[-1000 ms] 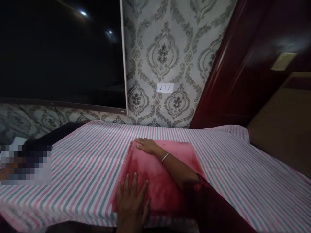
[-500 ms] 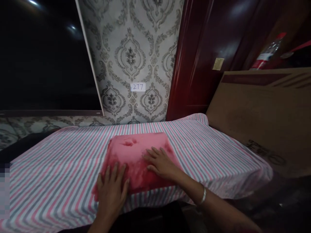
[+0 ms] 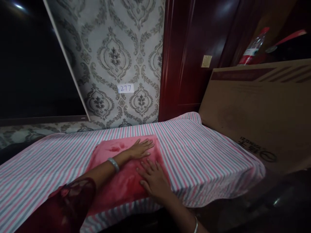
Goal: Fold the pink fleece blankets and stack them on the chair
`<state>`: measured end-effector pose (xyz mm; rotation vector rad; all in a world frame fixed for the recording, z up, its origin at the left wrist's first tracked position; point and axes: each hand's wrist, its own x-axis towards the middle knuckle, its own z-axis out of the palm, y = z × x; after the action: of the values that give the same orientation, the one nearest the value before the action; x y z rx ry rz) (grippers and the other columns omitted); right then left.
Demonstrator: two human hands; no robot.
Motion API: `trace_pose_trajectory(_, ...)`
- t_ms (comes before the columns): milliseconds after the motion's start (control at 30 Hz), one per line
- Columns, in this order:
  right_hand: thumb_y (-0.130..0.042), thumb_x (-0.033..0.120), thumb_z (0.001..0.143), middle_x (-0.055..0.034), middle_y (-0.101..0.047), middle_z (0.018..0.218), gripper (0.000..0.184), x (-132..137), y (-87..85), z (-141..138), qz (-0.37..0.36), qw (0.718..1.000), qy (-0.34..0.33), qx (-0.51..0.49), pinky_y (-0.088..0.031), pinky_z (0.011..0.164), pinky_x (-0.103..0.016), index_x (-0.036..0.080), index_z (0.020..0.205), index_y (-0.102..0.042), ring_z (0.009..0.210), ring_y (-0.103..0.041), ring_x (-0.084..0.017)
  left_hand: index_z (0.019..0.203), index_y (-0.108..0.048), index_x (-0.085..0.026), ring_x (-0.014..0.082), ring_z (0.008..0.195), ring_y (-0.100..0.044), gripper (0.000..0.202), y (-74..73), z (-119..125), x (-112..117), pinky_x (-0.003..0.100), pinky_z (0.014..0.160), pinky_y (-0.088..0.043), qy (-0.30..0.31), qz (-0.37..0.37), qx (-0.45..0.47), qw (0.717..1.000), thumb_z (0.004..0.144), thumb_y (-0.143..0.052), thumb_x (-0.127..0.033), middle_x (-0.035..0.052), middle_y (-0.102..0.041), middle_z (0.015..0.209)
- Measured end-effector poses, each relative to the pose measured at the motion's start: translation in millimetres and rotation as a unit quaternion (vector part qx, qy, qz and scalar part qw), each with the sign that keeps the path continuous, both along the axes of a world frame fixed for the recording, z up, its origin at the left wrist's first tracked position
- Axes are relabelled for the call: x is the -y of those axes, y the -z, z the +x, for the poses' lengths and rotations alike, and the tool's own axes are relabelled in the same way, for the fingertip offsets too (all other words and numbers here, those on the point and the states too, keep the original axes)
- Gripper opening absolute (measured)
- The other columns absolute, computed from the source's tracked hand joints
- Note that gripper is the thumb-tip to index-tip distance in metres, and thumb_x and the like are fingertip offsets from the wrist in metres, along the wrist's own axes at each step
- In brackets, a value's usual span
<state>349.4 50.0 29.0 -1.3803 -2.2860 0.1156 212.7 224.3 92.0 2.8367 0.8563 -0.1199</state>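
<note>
A pink-to-red folded cloth (image 3: 128, 181) with a soft, plush-looking surface lies flat in a rough rectangle on the striped cloth-covered table (image 3: 194, 152). Across its far right part rests my left hand (image 3: 141, 149), palm down, fingers stretched to the right. Nearer to me, my right hand (image 3: 155, 181) lies on the cloth's right side with its fingers spread. Neither hand grips anything. Darker and lighter patches mark the pile, and a dark red dent shows near the far left. My left forearm hides part of the left side.
Behind the table is patterned wallpaper with a paper label (image 3: 125, 88) reading 277. A dark TV screen (image 3: 36, 64) stands at the left. On the right a large cardboard box (image 3: 245, 106) leans by the table, with a red-capped bottle (image 3: 254, 48) behind its top edge.
My left hand has moved from the cloth's near left edge to its far right part. My right hand has shifted nearer to me. The view has turned slightly right.
</note>
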Motion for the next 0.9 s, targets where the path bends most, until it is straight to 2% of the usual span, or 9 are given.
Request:
trace_pose_trajectory(133,-0.046,0.043,0.101,0.0048,-0.035,0.162,0.055,-1.2,7.7,0.6,0.01,1.0,0.001,-0.012,-0.019,0.122,-0.056,0.042,0.154,-0.033,0.152,-0.022,-0.026,0.159,-0.021,-0.036,0.0341,0.154,-0.008,0.074,16.9,3.8,-39.6,0.067,0.118,-0.008,0.0,0.012,0.029,0.999,0.094,-0.042,-0.066,0.0052,-0.014,0.168)
trace_pose_trajectory(233,-0.048,0.041,0.1,0.0064,-0.033,0.163,0.058,-1.3,11.3,0.4,0.015,1.0,0.007,-0.016,-0.018,0.123,-0.054,0.043,0.155,-0.031,0.153,-0.021,-0.025,0.159,-0.023,-0.035,0.0305,0.153,-0.02,0.077,26.3,4.4,-59.8,0.054,0.122,-0.018,0.001,-0.016,0.079,0.997,0.092,-0.041,-0.071,0.0052,-0.021,0.166)
trace_pose_trajectory(333,-0.05,0.039,0.099,0.0076,-0.03,0.164,0.06,-0.6,13.0,0.4,0.013,1.0,0.011,-0.02,-0.018,0.123,-0.053,0.043,0.155,-0.029,0.153,-0.02,-0.025,0.158,-0.028,-0.031,0.0256,0.15,-0.029,0.077,34.1,4.3,-68.6,0.042,0.123,-0.023,0.018,-0.027,0.123,0.992,0.093,-0.04,-0.07,0.005,-0.031,0.163)
trace_pose_trajectory(500,-0.051,0.038,0.098,0.009,-0.026,0.165,0.064,-0.4,14.6,1.4,0.008,1.0,0.012,-0.014,-0.019,0.123,-0.052,0.044,0.156,-0.025,0.153,-0.018,-0.024,0.157,-0.031,-0.031,0.0262,0.15,-0.031,0.076,43.4,4.6,-67.9,0.046,0.121,-0.025,-0.001,-0.009,0.148,0.989,0.093,-0.039,-0.071,0.0045,-0.034,0.162)
trace_pose_trajectory(633,-0.051,0.037,0.098,0.008,-0.028,0.164,0.062,-1.0,14.8,2.0,0.015,1.0,0.015,-0.003,-0.019,0.123,-0.052,0.043,0.156,-0.028,0.153,-0.019,-0.024,0.157,-0.032,-0.03,0.0266,0.149,-0.032,0.074,44.0,6.3,-63.5,0.046,0.121,-0.026,-0.012,-0.007,0.149,0.989,0.094,-0.036,-0.07,0.0054,-0.035,0.162)
trace_pose_trajectory(767,-0.048,0.036,0.099,0.0053,-0.033,0.163,0.057,-1.0,11.6,0.8,0.013,1.0,0.018,0.002,-0.018,0.122,-0.052,0.04,0.154,-0.034,0.152,-0.022,-0.025,0.157,-0.031,-0.028,0.0286,0.148,-0.032,0.074,36.5,10.9,-53.9,0.047,0.12,-0.025,-0.026,0.002,0.133,0.991,0.095,-0.036,-0.068,0.0083,-0.034,0.162)
trace_pose_trajectory(900,-0.046,0.036,0.1,0.0029,-0.036,0.161,0.052,0.9,9.2,1.0,0.008,1.0,0.018,0.011,-0.019,0.121,-0.053,0.037,0.152,-0.04,0.152,-0.022,-0.026,0.159,-0.023,-0.027,0.0319,0.151,-0.025,0.074,17.7,15.0,-39.7,0.057,0.121,-0.015,-0.059,0.01,0.068,0.996,0.096,-0.038,-0.063,0.012,-0.026,0.165)
